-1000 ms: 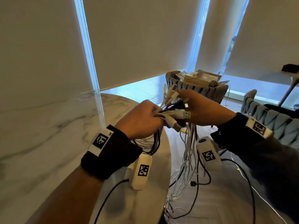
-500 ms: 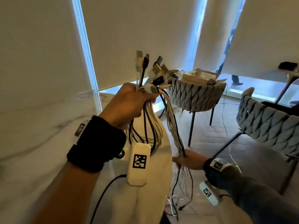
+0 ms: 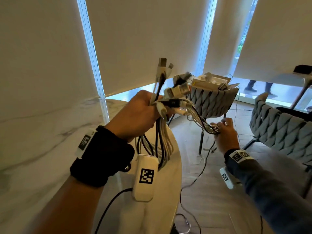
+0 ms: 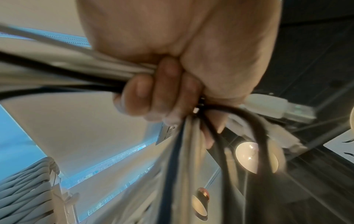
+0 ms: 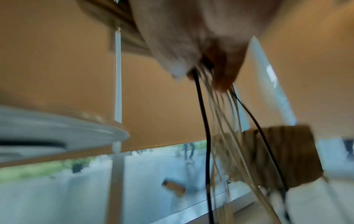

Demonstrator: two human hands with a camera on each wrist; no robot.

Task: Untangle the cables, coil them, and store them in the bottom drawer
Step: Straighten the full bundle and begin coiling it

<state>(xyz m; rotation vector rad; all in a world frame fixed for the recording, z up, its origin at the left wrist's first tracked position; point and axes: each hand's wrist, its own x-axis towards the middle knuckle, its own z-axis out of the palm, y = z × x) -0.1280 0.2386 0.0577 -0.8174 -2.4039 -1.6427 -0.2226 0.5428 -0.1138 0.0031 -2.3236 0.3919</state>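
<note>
Left hand [image 3: 140,115] fingers clench the cables [image 3: 164,141]; right hand [image 3: 225,132] fingers grip their trailing strands

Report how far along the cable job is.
Done: the plug ends are gathered in the left hand, raised beside the marble table. In hand: the right hand grips the cable bundle lower down, strands trailing to the floor. Left: untangling, coiling, storing; no coils or drawer show.
</note>
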